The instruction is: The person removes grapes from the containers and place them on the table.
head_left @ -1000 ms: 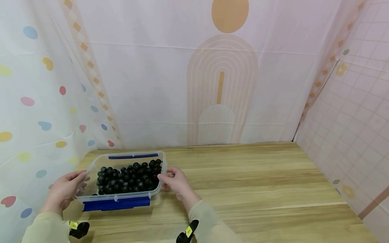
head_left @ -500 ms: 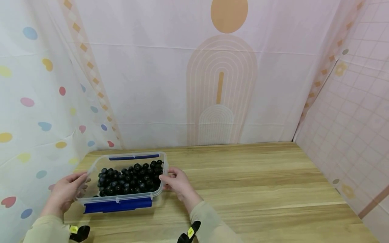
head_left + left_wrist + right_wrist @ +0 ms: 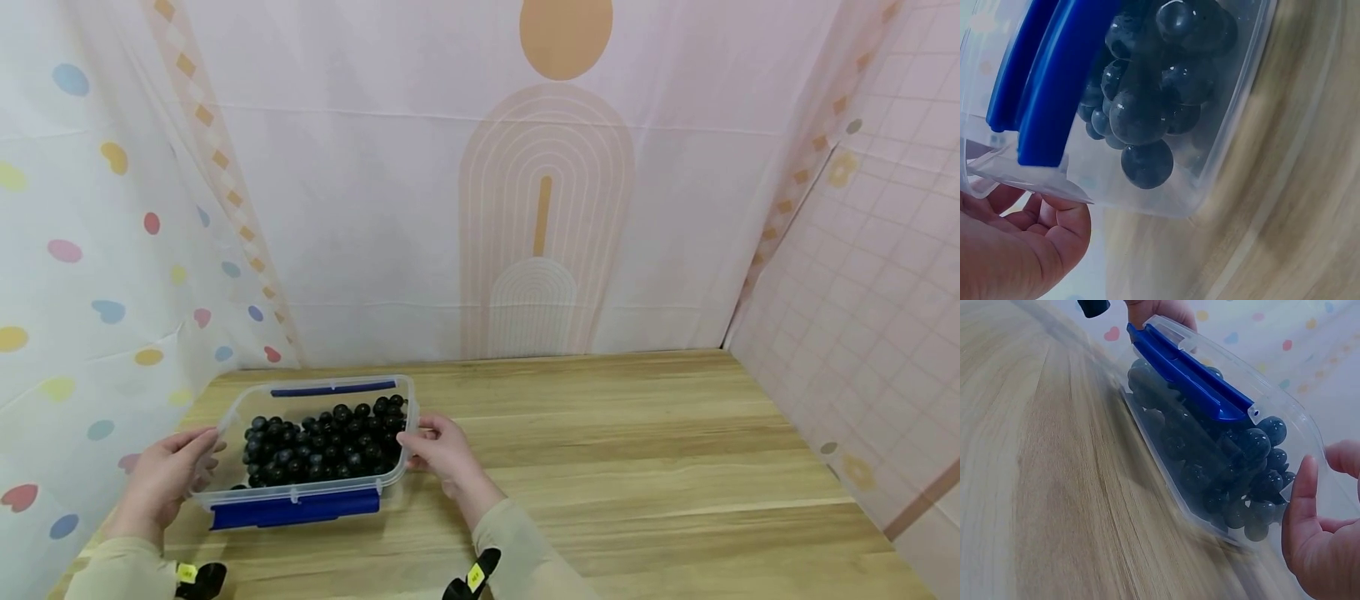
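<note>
A clear plastic food storage box (image 3: 225,494) with blue latches, lidless, stands at the left of the table in the head view. Dark grapes (image 3: 322,446) lie heaped inside it. My left hand (image 3: 168,471) grips the box's left end at the rim, thumb on top and fingers curled beneath. At the opposite end, my right hand (image 3: 448,458) holds the rim between thumb and fingers. One front latch (image 3: 1054,81) hangs down in the left wrist view. In the right wrist view, the box's base (image 3: 1179,506) is close over the wood.
The wooden table (image 3: 637,467) stretches off to the right. A dotted curtain (image 3: 90,275) borders it on the left, a patterned cloth (image 3: 375,208) hangs behind, and a grid-patterned one (image 3: 885,292) is on the right. Each sleeve bears a black strap with a yellow tag.
The box of grapes has shifted slightly to the right and a little toward me, both hands moving along with it. Their grip on its ends looks the same.
</note>
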`<state>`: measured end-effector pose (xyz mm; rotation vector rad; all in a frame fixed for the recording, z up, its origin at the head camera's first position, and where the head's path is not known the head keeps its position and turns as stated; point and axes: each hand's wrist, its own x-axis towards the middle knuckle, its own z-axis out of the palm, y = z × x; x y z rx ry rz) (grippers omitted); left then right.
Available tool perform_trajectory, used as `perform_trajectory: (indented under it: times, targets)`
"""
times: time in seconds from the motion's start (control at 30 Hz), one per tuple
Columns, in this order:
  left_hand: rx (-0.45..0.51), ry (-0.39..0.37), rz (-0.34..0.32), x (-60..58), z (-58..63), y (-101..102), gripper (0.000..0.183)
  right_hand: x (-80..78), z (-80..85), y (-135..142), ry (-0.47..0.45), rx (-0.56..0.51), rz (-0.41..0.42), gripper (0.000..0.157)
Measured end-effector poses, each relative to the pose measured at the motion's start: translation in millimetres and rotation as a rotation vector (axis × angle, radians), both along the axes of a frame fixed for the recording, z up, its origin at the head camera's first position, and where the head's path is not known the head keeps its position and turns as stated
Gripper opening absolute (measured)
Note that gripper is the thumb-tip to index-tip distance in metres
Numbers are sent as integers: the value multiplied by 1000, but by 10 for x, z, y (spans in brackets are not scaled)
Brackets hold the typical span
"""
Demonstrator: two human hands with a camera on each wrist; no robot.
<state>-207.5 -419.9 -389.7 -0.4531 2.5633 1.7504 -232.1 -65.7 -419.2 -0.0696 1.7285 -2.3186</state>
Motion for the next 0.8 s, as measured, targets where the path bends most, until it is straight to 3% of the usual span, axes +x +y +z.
perform_trajectory:
  times: [0.33,0.53,0.8]
  targets:
    - [-5,-12,20,26,-1,76,67,17,0,78,31,-2,-13,38]
    - [157,-20,-28,75,-7,-4,12,29,-5,77,25,2,-11,40]
    - [231,-19,-62,92,16,-36,15,21,3,87,26,32,-7,45]
